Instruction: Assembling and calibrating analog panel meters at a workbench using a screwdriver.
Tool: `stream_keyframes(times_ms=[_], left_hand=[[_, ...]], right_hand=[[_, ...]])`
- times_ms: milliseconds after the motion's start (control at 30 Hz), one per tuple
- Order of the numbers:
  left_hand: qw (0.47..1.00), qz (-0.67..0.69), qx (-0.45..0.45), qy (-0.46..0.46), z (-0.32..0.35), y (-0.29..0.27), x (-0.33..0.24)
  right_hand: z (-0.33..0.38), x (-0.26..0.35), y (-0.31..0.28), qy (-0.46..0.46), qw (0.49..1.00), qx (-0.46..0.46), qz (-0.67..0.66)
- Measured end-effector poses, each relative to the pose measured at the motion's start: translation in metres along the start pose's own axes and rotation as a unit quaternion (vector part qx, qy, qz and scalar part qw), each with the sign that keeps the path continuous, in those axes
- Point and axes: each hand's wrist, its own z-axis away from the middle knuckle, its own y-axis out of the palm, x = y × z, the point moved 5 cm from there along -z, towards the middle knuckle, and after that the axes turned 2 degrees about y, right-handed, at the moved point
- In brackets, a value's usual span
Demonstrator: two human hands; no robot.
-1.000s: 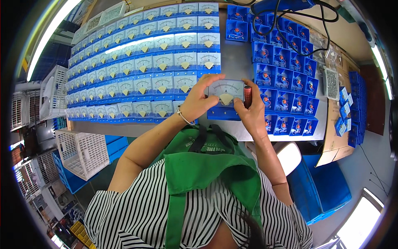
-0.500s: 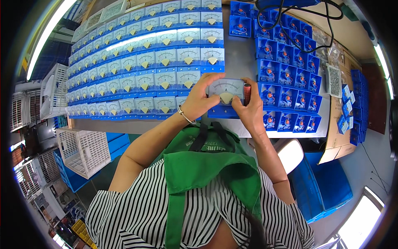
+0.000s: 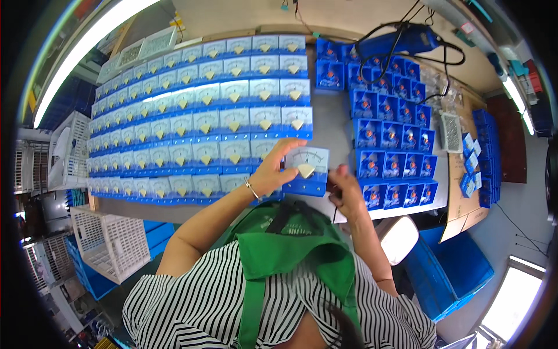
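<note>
My left hand [image 3: 272,170] grips the left side of a blue panel meter [image 3: 306,170] with a white dial face and a cream pointer cover, held just above the table's front edge. My right hand [image 3: 344,187] sits at the meter's lower right corner, fingers curled against it. A thin bracelet circles my left wrist. To the left of the meter lie long rows of identical finished meters [image 3: 197,122], faces up. On the right stand rows of open blue boxes [image 3: 390,136] with small parts inside.
A blue power tool [image 3: 401,41] with black cables lies at the far right of the table. White plastic crates [image 3: 110,241] stand on the floor to the left. A white stool [image 3: 400,238] and blue bins [image 3: 453,270] are at my right. Cardboard [image 3: 465,203] covers the table's right end.
The meter has stayed between both hands. My right hand has slid from the meter's right side down to its lower right corner.
</note>
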Motion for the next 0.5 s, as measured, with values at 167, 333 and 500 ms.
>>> stream_keyframes(times_ms=[167, 333, 500], left_hand=[[0.991, -0.121, -0.023, 0.06, -0.031, -0.018, 0.018], [0.904, -0.423, -0.024, 0.063, -0.06, -0.045, 0.041], [0.846, -0.533, -0.015, 0.017, -0.076, -0.039, 0.055]], right_hand=[[-0.043, 0.047, -0.008, -0.116, 0.991, -0.032, 0.06], [-0.147, 0.108, -0.008, -0.386, 0.757, -0.165, 0.5], [-0.18, 0.121, 0.002, -0.449, 0.642, -0.241, 0.573]])
